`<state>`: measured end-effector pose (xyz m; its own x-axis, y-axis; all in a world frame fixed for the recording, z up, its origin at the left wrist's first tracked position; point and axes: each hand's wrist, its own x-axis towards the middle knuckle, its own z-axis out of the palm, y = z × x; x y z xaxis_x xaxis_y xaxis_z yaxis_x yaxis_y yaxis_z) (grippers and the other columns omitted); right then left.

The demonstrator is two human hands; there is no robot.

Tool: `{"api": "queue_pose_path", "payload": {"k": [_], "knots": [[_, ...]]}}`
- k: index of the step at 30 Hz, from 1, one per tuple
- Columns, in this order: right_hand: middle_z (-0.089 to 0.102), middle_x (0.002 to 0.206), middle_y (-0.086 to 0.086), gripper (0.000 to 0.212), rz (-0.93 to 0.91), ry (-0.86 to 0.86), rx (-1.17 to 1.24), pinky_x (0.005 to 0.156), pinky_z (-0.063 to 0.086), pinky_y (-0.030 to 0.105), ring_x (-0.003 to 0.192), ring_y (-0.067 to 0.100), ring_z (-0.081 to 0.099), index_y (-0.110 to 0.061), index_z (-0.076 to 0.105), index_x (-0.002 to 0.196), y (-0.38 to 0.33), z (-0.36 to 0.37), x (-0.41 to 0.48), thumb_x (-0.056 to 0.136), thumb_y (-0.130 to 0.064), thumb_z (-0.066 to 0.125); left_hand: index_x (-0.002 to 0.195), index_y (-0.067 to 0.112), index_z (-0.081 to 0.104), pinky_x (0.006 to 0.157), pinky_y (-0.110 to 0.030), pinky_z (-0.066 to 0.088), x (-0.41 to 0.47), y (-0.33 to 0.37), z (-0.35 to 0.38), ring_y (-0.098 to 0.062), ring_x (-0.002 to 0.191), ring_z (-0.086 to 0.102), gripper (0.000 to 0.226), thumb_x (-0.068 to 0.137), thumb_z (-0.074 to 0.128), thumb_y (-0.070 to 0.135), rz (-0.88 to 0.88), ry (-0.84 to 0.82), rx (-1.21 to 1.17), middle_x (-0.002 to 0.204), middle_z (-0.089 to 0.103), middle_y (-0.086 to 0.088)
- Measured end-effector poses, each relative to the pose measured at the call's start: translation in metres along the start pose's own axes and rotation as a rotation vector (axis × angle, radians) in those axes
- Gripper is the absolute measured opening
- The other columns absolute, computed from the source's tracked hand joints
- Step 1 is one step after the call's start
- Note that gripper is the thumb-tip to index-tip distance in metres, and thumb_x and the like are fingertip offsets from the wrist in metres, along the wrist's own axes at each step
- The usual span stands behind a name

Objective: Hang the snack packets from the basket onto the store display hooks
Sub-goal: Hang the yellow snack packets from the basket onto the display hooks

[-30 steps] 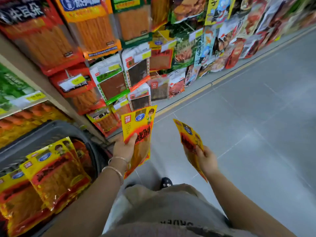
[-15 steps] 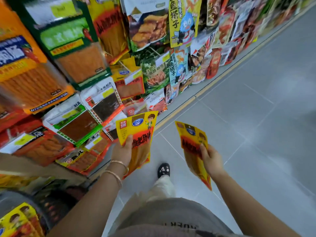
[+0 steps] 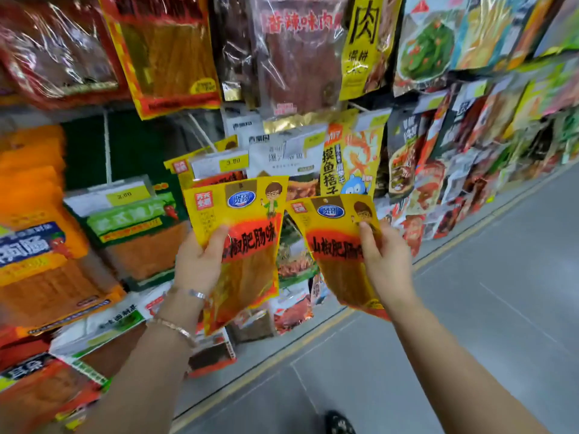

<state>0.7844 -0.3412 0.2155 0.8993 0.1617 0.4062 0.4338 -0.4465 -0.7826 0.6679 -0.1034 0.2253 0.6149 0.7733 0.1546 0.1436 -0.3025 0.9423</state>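
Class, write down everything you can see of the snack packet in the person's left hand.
The left packet is a flat, glossy plastic pouch: yellow top with a red square mark, blue oval logo and cartoon figure, an orange-red band of dark characters, and a clear lower window showing brownish strips. The left hand grips it upright, slightly tilted, thumb across its front, before the hanging display packets. Its right edge nears the second packet.

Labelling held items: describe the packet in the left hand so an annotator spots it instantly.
Start at the display wall of hanging snacks; two matching yellow-and-red packets are held up before it. The left-hand packet sits below the yellow 3.80 price tag, gripped by the left hand. Unlike its twin in the right hand, its cartoon figure is uncovered.
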Motion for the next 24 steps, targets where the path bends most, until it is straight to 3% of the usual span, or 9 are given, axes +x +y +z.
{"api": "queue_pose_path", "payload": {"k": [4,7,10,13,14,16,20,24], "knots": [[0.045,0.058,-0.007,0.032,-0.159,0.002,0.082,0.05,0.028,0.024,0.058,0.002,0.047,-0.027,0.043,0.066,-0.035,-0.001,0.073,0.097,-0.032,0.047,0.063,0.033,0.067,0.057,-0.023,0.04,0.031,0.041,-0.009,0.005,0.058,0.055,0.022,0.084,0.063,0.037,-0.019,0.181,-0.078,0.055,0.062,0.022],[0.04,0.052,-0.005,0.038,-0.277,0.004,0.131,0.047,0.028,0.02,0.053,-0.001,0.045,-0.024,0.039,0.061,-0.062,0.001,0.12,0.096,-0.032,0.05,0.065,0.046,0.069,0.062,-0.023,0.047,0.044,0.07,-0.028,0.01,0.058,0.059,0.018,0.082,0.066,0.04,0.029,0.321,-0.163,0.059,0.064,0.027],[0.039,0.048,-0.006,0.042,-0.317,-0.023,0.227,0.046,0.03,0.016,0.048,0.0,0.043,-0.021,0.038,0.057,-0.086,0.008,0.158,0.094,-0.034,0.054,0.072,0.033,0.069,0.061,-0.019,0.045,0.052,0.093,-0.047,0.009,0.066,0.06,0.018,0.081,0.065,0.048,0.127,0.47,-0.157,0.07,0.065,0.021],[0.051,0.055,-0.002,0.034,-0.333,-0.101,0.35,0.054,0.035,0.028,0.051,0.006,0.043,-0.017,0.05,0.063,-0.113,0.02,0.187,0.091,-0.036,0.056,0.073,0.032,0.065,0.059,-0.01,0.046,0.057,0.116,-0.063,0.015,0.062,0.058,0.015,0.086,0.063,0.039,0.215,0.548,-0.163,0.072,0.063,0.022],[0.051,0.056,-0.004,0.031,-0.345,-0.124,0.4,0.054,0.035,0.025,0.051,0.004,0.043,-0.019,0.052,0.064,-0.122,0.025,0.194,0.089,-0.037,0.056,0.074,0.032,0.065,0.062,-0.01,0.047,0.059,0.122,-0.068,0.016,0.063,0.058,0.013,0.087,0.063,0.036,0.231,0.564,-0.172,0.071,0.064,0.023],[0.05,0.055,-0.009,0.027,-0.361,-0.161,0.5,0.053,0.035,0.019,0.049,-0.001,0.042,-0.022,0.052,0.064,-0.141,0.035,0.205,0.086,-0.037,0.056,0.077,0.027,0.068,0.069,-0.017,0.052,0.059,0.13,-0.078,0.004,0.071,0.064,0.01,0.086,0.065,0.03,0.235,0.589,-0.269,0.071,0.069,0.019],[0.057,0.063,-0.012,0.022,-0.357,-0.231,0.67,0.061,0.04,0.031,0.061,0.005,0.049,-0.022,0.063,0.076,-0.177,0.052,0.221,0.082,-0.042,0.057,0.078,0.023,0.072,0.08,-0.038,0.054,0.054,0.146,-0.097,-0.017,0.077,0.068,0.008,0.083,0.067,0.024,0.2,0.56,-0.437,0.078,0.073,0.005],[0.057,0.056,-0.018,0.015,-0.341,-0.238,0.746,0.06,0.039,0.027,0.056,0.0,0.049,-0.04,0.063,0.066,-0.214,0.06,0.23,0.078,-0.045,0.056,0.078,0.021,0.072,0.08,-0.044,0.052,0.048,0.156,-0.117,-0.018,0.073,0.069,0.009,0.085,0.065,0.022,0.213,0.574,-0.48,0.078,0.073,0.002]]}}
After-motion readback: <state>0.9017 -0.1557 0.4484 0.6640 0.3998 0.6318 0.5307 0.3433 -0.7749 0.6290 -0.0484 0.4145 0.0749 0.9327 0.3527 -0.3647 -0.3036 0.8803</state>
